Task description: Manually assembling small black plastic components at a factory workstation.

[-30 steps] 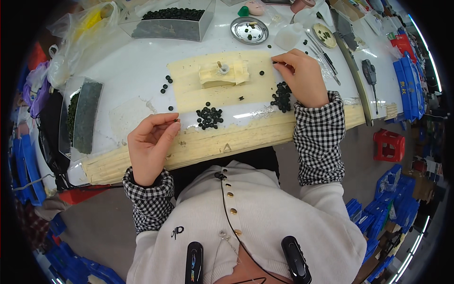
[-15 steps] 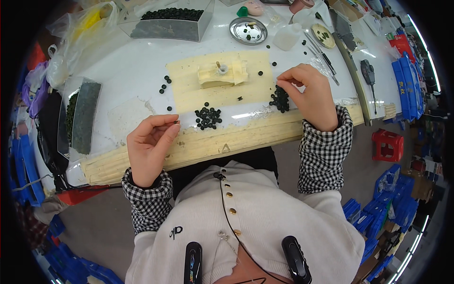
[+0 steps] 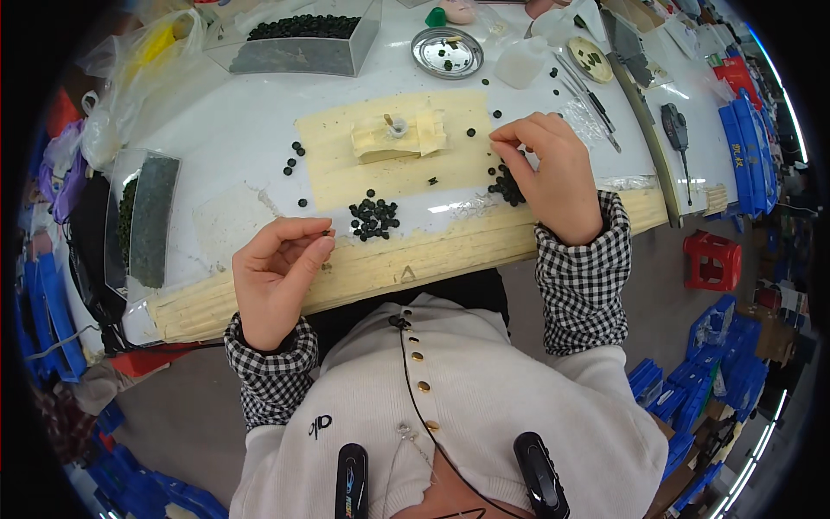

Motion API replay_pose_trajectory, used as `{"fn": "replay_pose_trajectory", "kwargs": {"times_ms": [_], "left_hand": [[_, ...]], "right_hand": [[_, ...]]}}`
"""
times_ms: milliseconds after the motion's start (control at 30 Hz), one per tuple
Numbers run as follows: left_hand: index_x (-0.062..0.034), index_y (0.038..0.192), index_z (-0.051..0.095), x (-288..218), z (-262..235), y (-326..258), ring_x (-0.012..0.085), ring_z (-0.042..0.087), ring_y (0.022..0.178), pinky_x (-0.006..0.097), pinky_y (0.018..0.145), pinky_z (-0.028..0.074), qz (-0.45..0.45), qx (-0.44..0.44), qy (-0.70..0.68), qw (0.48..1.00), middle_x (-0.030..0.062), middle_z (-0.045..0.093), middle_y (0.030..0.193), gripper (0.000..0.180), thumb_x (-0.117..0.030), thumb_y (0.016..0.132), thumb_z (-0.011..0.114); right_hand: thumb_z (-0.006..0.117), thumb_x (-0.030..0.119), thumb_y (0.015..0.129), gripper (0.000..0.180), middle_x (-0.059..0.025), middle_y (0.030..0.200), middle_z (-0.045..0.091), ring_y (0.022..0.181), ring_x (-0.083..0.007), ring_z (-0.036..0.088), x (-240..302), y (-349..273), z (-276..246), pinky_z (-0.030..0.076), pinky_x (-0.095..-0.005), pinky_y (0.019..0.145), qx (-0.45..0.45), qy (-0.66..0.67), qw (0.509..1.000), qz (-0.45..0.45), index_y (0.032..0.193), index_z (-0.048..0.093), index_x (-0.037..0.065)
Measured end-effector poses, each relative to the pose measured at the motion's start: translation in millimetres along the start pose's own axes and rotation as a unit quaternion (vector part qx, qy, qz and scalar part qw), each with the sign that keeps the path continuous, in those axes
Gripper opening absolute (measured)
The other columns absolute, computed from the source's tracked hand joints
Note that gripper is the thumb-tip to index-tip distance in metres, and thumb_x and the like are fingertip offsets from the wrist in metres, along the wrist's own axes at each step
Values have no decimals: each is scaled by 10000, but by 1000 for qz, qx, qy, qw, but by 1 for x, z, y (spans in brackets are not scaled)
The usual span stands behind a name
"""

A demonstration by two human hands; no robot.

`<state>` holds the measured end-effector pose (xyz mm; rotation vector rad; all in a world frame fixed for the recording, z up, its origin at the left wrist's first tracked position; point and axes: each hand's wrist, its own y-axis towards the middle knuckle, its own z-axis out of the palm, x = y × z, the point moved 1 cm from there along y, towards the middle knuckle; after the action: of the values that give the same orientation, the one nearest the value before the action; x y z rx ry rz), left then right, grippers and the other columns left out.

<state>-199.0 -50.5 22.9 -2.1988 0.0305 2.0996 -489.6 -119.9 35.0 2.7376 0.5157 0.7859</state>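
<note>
Head view, the only one we have. Our left hand sits at the near edge of the desk, palm up. Its thumb and forefinger are pinched together on one small black bead, just left of the near bead pile.

Our right hand is further right, over the right bead pile. Its fingers curl down with thumb and forefinger tips drawn close; we cannot tell whether anything is between them. The pile sits right under that hand, partly hidden by it.

Between the hands lies a pale yellow mat. On the mat stands a cream block fixture with a small peg on top. Loose beads are scattered on the mat and on the white desk to its left.

Far side: a clear tray of dark beads, a round metal dish holding a few beads, a small white bottle, and thin metal tools to the right. At the left edge, a second clear box with dark contents. Plastic bags are bunched in the far-left corner.
</note>
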Motion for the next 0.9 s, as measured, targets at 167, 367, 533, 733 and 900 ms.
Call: {"fn": "replay_pose_trajectory", "kwargs": {"times_ms": [167,367,533,733,900], "left_hand": [[51,990,624,-3,4,1,101,611,815,216,735,478,-9,5,0,1000,87,654,897,169,40,822,633],[51,982,620,-2,5,2,103,611,802,219,727,478,-9,-2,4,1000,88,650,896,165,47,817,635],[52,982,619,-2,8,5,102,606,793,220,724,477,-10,3,-1,1000,88,646,891,166,53,816,633],[52,985,617,-4,11,5,100,603,793,216,723,474,-8,10,-3,1000,84,642,886,169,59,816,628],[50,986,618,-2,10,4,100,604,795,214,725,473,-5,8,-6,1000,83,645,889,171,59,816,629]], "right_hand": [[681,47,757,172,-78,775,605,741,-219,561,-8,12,14,455,-303,649,-2,-13,999,-40,928,668,33],[644,14,815,190,-89,859,671,746,-121,617,-6,9,4,495,-245,685,20,235,970,57,1003,640,-14],[627,29,847,187,-117,925,678,797,-112,643,6,-5,-10,531,-231,711,46,518,841,149,1019,630,-45],[569,41,889,218,-158,946,671,866,-179,669,4,-15,-8,554,-254,747,86,650,732,187,1091,593,-37],[525,76,925,243,-162,990,662,875,-193,669,1,-19,0,558,-251,745,95,750,628,186,1139,562,-31]]}}
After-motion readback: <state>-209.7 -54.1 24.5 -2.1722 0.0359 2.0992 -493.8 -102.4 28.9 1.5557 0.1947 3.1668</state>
